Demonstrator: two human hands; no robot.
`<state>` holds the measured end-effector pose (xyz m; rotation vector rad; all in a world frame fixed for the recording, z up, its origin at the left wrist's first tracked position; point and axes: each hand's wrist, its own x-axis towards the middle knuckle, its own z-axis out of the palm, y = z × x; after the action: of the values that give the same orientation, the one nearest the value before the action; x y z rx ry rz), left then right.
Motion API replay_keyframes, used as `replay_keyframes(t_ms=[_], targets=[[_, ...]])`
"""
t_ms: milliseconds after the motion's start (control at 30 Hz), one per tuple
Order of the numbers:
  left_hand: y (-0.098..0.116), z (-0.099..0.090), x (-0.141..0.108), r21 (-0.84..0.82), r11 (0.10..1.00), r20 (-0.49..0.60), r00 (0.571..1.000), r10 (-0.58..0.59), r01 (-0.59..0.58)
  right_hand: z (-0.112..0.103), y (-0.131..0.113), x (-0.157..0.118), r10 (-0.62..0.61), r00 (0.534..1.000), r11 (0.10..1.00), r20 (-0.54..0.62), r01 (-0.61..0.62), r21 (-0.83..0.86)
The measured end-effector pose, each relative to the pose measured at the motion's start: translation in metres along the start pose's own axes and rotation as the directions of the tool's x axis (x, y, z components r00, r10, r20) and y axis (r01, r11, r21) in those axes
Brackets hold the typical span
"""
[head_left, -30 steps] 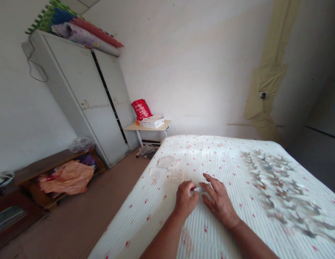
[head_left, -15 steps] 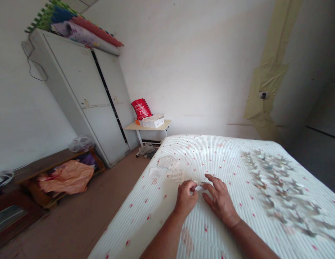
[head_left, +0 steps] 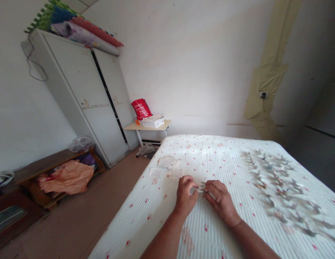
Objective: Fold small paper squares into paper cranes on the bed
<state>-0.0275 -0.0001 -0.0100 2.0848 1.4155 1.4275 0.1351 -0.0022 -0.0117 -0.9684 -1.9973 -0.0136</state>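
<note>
Between my two hands, just above the striped mattress (head_left: 167, 212), is a small folded piece of printed paper (head_left: 201, 187). My left hand (head_left: 186, 196) pinches its left side with thumb and fingers curled. My right hand (head_left: 220, 201) has its fingers closed together on the right side of the same paper. Parts of the paper are hidden behind the fingertips. Beyond my left hand lie flat printed paper pieces (head_left: 167, 162), some overlapping. At the right of the mattress, many small folded paper figures (head_left: 281, 183) stand in rows, somewhat blurred.
A grey cabinet (head_left: 75, 86) with rolled mats (head_left: 83, 34) on top stands at the left. A small table (head_left: 132, 126) by the wall carries a red bag (head_left: 141, 109) and a white box (head_left: 153, 123). A low wooden shelf (head_left: 43, 162) runs along the left wall.
My right hand's spread fingers have come together and closed on the paper. The left hand's fingers have shifted slightly, and more of the paper shows between the hands.
</note>
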Motion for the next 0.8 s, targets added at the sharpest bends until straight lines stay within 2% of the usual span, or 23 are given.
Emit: replay_keyframes(t_ms=[267, 433, 567, 800], targets=[[-0.0009, -0.0001, -0.0019, -0.053, 0.998, 0.001, 1.0, 0.013, -0.013, 0.0023, 0.0044, -0.0026, 0.133, 0.99, 0.982, -0.038, -0.126, 0.137], [0.0012, -0.0009, -0.0015, -0.137, 0.991, -0.004, 1.0, 0.0, -0.001, 0.0007, 0.0011, -0.0012, 0.295, 0.955, 0.932, 0.035, -0.295, 0.212], [0.0036, -0.0022, -0.001, -0.264, 0.959, 0.074, 0.994, -0.085, 0.102, -0.0004, -0.0008, -0.0009, 0.395, 0.912, 0.863, 0.106, -0.408, 0.297], [0.003, -0.0016, -0.0017, -0.413, 0.853, 0.206, 0.945, -0.254, 0.319, 0.0016, -0.0034, -0.0008, 0.527, 0.828, 0.687, 0.193, -0.549, 0.477]])
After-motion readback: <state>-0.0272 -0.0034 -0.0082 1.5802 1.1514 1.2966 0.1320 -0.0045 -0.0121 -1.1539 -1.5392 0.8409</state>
